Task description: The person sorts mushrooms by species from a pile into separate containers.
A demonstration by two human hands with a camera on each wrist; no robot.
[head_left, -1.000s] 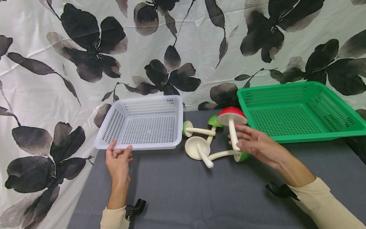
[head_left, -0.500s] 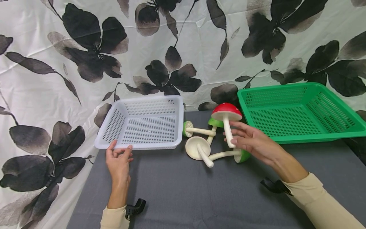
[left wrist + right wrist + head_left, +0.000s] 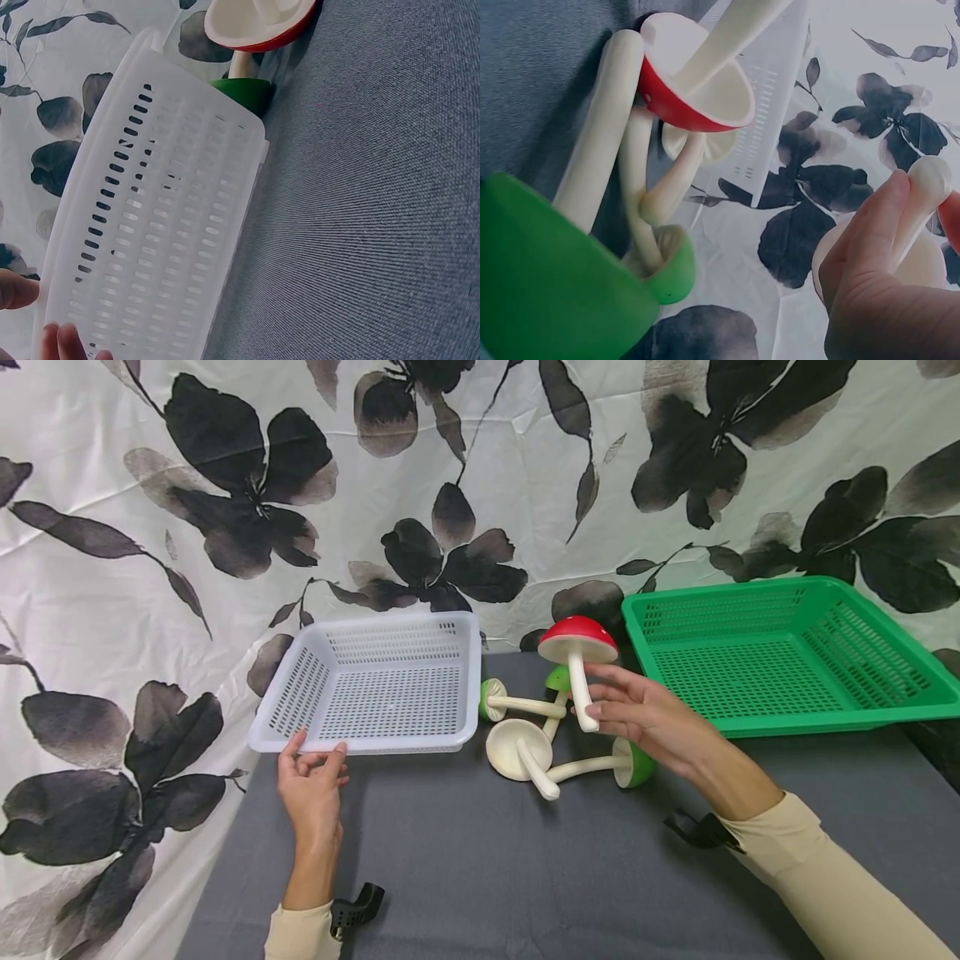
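My right hand [image 3: 652, 718] pinches a toy mushroom by its white stem, its red cap [image 3: 579, 631] up, above the pile on the table. In the right wrist view the stem's end [image 3: 930, 180] shows between thumb and fingers. My left hand [image 3: 309, 793] holds the near rim of a white basket [image 3: 397, 746], fingertips at the rim and against the outer wall [image 3: 150, 202]. Between the baskets lie a second red-capped mushroom [image 3: 664, 105], its pale underside facing up, and green-capped ones, one at the left [image 3: 491, 699], one behind [image 3: 557, 679] and one in front [image 3: 636, 766].
A green basket [image 3: 787, 724] stands at the right, at the back of the grey-covered table [image 3: 480, 877]. The white basket stands to the left of the mushrooms. A flower-printed cloth [image 3: 480, 443] hangs directly behind.
My right hand has carried the red-capped mushroom to the left and slightly up, away from the green basket. My left hand has stayed at the white basket's rim.
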